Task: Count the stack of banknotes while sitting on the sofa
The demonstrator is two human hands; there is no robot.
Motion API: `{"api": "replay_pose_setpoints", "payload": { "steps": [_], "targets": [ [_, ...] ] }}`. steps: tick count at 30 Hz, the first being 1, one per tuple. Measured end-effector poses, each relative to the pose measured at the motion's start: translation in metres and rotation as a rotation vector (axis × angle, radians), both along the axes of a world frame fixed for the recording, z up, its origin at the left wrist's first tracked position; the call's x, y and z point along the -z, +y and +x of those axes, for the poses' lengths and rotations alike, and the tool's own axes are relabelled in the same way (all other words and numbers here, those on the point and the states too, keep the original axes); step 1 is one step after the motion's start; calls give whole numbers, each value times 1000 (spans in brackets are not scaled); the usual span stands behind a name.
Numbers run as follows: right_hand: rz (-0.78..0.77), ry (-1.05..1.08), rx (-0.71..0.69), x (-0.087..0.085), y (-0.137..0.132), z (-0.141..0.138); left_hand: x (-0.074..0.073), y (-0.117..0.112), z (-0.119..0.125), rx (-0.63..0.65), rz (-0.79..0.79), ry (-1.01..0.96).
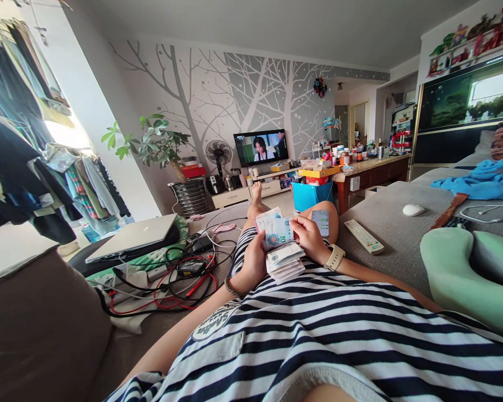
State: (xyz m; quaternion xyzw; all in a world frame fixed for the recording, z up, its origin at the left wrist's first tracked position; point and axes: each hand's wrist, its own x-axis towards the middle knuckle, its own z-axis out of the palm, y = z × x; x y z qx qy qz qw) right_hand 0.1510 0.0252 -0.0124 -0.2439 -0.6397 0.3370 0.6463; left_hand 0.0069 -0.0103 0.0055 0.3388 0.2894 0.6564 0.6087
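Banknotes: held between both hands above the lap, a blue-green one marked 10 facing up with other edges behind it; a careless tilt could let the rear ones slide out.
Left hand: fingers curled closed round the left edge, thumb over the face; if that hold slackens, the bundle could slip apart.
Right hand: thumb and fingertips pinched nearly together at the right edge; I cannot tell how many notes lie between them, so two that cling could be taken as one.
Lower stack: more notes, just below the held ones, over the striped cloth; whether the left fingers grip it too is hidden. If it only rests there, a shift of the legs could spill it.
Phone: screen lit, at the right leg beside the right hand; it looks loosely placed, and a knock could tip it onto the sofa.
Cables: tangled loops left of the legs; a note dropped there could be lost among them.
Fan: by the far wall; I cannot tell whether it spins, but a draught could lift loose paper.
Television: lit picture ahead; a glance up could weaken attention to the grip.
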Motion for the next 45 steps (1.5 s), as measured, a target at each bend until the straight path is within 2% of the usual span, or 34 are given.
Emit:
{"api": "replay_pose_setpoints", "payload": {
  "steps": [15, 25, 28, 34, 38, 45],
  "targets": [
    [0, 17, -10, -2, -3, 0, 4, 4, -1, -2, 30, 27],
    [23, 20, -4, -2, -3, 1, 3, 5, -2, -47, -15, 26],
    [21, 24, -10, -3, -4, 1, 1, 3, -2, -39, -7, 25],
    [-27, 28, -56, -5, -6, 1, -6, -4, 0, -116, -32, 82],
    [-8, 16, -111, -3, -4, 0, -4, -1, 0, -34, -12, 71],
    [-18, -31, 43, -3, -2, 2, 5, 5, -7, -23, 74, 149]
  ]
}}
